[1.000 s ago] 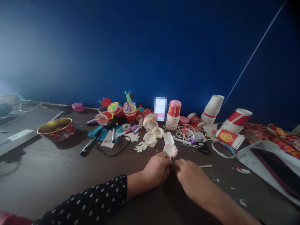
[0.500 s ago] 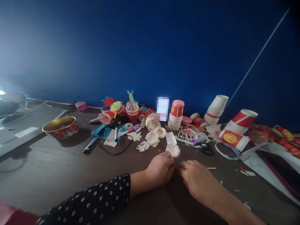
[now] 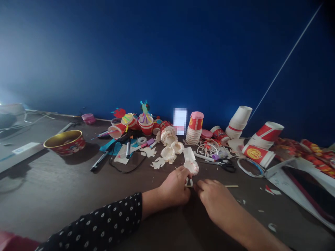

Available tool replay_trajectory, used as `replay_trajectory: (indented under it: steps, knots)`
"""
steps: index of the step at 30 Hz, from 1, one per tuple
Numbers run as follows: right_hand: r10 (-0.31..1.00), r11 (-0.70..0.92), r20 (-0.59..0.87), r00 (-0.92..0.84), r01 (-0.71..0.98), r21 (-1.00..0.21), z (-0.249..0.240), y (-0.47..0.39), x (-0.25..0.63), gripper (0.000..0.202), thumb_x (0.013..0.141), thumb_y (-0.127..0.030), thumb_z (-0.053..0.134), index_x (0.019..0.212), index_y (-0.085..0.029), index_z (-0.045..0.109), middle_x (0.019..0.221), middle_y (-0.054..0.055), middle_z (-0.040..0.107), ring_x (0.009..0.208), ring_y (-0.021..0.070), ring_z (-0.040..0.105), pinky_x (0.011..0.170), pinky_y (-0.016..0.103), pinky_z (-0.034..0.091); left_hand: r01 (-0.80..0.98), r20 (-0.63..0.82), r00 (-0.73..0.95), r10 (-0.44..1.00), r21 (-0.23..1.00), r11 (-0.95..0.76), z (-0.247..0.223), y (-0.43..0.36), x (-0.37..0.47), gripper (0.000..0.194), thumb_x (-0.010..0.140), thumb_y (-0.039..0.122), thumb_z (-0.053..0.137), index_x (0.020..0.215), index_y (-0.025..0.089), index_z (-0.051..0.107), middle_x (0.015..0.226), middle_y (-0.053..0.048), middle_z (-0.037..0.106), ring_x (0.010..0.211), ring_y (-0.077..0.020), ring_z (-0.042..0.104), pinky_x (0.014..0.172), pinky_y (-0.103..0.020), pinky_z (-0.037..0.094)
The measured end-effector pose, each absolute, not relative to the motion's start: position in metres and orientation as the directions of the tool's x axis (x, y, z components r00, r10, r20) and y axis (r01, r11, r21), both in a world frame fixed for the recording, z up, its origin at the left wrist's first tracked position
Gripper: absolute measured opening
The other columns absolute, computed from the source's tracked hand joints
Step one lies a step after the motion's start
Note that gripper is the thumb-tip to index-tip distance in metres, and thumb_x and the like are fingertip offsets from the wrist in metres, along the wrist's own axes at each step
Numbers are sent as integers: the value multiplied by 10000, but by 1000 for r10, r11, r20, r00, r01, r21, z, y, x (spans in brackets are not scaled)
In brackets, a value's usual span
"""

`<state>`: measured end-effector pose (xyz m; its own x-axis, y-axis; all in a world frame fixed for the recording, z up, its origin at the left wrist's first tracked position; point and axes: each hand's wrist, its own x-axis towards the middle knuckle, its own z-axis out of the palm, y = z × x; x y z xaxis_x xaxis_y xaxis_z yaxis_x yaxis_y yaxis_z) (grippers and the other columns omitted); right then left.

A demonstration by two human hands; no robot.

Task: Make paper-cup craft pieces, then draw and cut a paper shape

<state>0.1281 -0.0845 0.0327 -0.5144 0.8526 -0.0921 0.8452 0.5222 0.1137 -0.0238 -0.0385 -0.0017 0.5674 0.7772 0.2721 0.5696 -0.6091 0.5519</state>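
Note:
My left hand [image 3: 176, 186] is closed, its fingertips pinching a small white paper piece [image 3: 191, 182] low over the table. Close on its right, my right hand [image 3: 213, 197] has its fingers bent together; whatever they hold is hidden. A thin pale stick [image 3: 232, 186] shows beyond the right hand, and a similar pale end appears under the left fingertips. Whether these are one stick I cannot tell. Just past the left fingertips lies a white cut cup piece with a curled, red-marked rim [image 3: 192, 167].
Behind my hands are curled white cup pieces [image 3: 169, 153], a cup stack [image 3: 195, 130], black scissors [image 3: 229, 166] and markers [image 3: 128, 148]. A gold-lined bowl [image 3: 65, 146] stands left. Leaning cups [image 3: 258, 153], a ring [image 3: 251, 167] and a dark-screened device [image 3: 309, 188] lie right.
My left hand's fingers have shifted slightly, and the white paper piece and pale stick end now show beneath them. The right hand stays beside it. The whole view has moved a little.

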Motion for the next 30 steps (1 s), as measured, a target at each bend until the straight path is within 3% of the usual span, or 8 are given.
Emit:
replay_trajectory:
  steps: [12,20,30]
  knots:
    - [864,503,-58,-500,855,126,33,-85,128,296,851,-59,431,981,-140,684,914,98,668,816,223,584,662,322,392,524,337,552,763,572,-632,-5,-37,-24,295,520,-2,465,765,140,550,731,-35,534,685,-157,501,625,-248,405]
    - [869,494,-34,-493,864,95,29,-80,128,311,858,-52,416,956,-128,702,1008,110,657,890,234,559,730,329,391,466,405,564,720,563,-682,-6,-36,-23,169,585,38,511,713,148,524,727,-38,537,711,-166,504,654,-258,419]
    - [867,497,-21,-498,861,105,29,-81,127,332,873,-62,388,991,-113,695,1090,139,625,913,248,544,780,362,401,484,324,580,748,602,-635,-8,-33,-23,149,662,7,529,663,141,595,760,-33,564,721,-147,527,674,-245,430]
